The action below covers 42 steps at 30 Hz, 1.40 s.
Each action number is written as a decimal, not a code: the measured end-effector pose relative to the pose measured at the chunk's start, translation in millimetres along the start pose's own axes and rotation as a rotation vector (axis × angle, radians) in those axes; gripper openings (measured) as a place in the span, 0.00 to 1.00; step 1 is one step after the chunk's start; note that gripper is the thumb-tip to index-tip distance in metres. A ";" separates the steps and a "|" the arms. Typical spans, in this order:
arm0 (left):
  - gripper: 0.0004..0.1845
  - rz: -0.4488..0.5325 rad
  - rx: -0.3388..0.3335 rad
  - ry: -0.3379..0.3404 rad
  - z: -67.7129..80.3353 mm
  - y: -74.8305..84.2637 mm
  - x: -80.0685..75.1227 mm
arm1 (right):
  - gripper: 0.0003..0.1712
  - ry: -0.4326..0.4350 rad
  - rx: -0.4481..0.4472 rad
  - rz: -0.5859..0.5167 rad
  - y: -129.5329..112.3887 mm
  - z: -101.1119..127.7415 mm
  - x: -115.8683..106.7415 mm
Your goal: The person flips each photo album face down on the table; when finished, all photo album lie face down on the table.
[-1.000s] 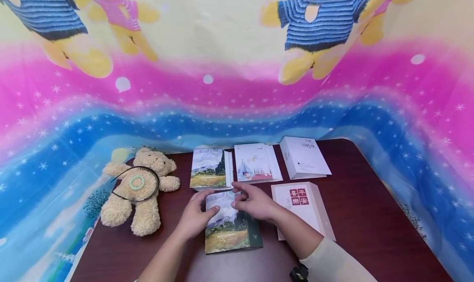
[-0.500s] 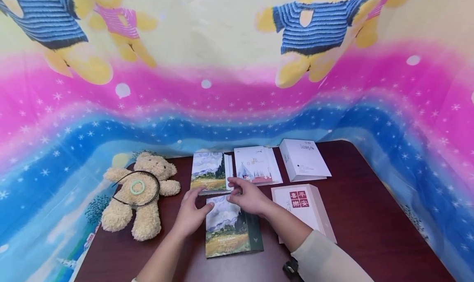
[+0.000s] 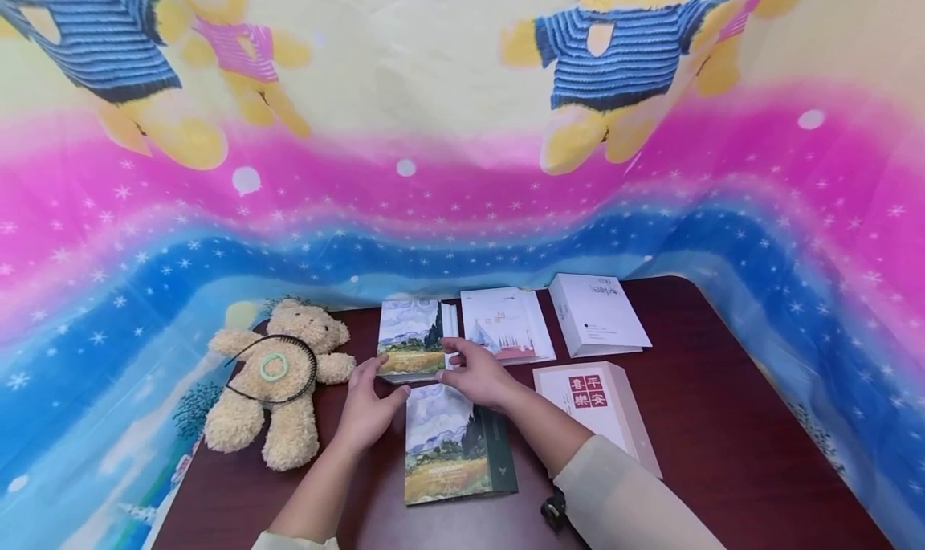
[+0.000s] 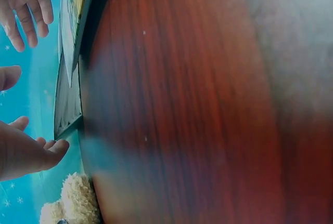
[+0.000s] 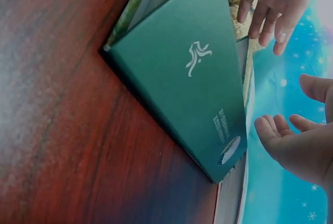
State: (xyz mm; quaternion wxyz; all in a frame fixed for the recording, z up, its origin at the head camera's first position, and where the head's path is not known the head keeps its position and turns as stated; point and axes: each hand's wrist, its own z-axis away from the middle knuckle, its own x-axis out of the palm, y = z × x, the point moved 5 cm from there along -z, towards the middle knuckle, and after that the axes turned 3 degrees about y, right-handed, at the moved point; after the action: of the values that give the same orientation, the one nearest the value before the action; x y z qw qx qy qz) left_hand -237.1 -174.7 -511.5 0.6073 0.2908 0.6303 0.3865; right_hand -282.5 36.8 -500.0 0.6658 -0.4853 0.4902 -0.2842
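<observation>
A photo album (image 3: 444, 462) with a painted landscape cover and a dark green spine (image 5: 177, 78) lies at the front middle of the table. Behind it is a second album (image 3: 408, 337) with the same kind of landscape cover. My left hand (image 3: 364, 409) hovers by that back album's near left corner, fingers loosely bent and thumb apart. On the other side, my right hand (image 3: 477, 377) is at the back album's near right corner, above the front album's top edge. Both wrist views show the two palms facing each other across a gap, with nothing held between the fingers.
A teddy bear (image 3: 292, 429) lies on the left, bearing a black headband (image 3: 315, 365) and a mint-green ring (image 3: 274, 367). To the right are a white album with a tent drawing (image 3: 499, 317), another white album (image 3: 600, 317) and one with red characters (image 3: 588, 413). A printed cloth hangs behind.
Both hands have moved forward, off the front album's top edge toward the near corners of the back landscape album. The albums and bear keep their places.
</observation>
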 end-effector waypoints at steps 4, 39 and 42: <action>0.40 0.013 -0.024 -0.001 -5.5 -3.5 -0.4 | 0.39 0.021 -0.014 0.051 2.1 -6.2 2.6; 0.47 0.112 -0.181 -0.056 -46.5 -21.6 4.3 | 0.43 0.040 0.091 0.192 17.8 -48.7 14.5; 0.48 0.128 -0.191 -0.048 -48.7 -22.9 4.4 | 0.43 0.043 0.093 0.199 18.1 -49.5 16.5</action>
State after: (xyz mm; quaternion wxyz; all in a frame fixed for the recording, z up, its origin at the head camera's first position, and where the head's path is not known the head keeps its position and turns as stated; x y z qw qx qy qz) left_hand -283.4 -189.7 -534.8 0.6215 0.2803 0.5558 0.4757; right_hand -324.3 11.1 -525.3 0.7017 -0.3967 0.5367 -0.2495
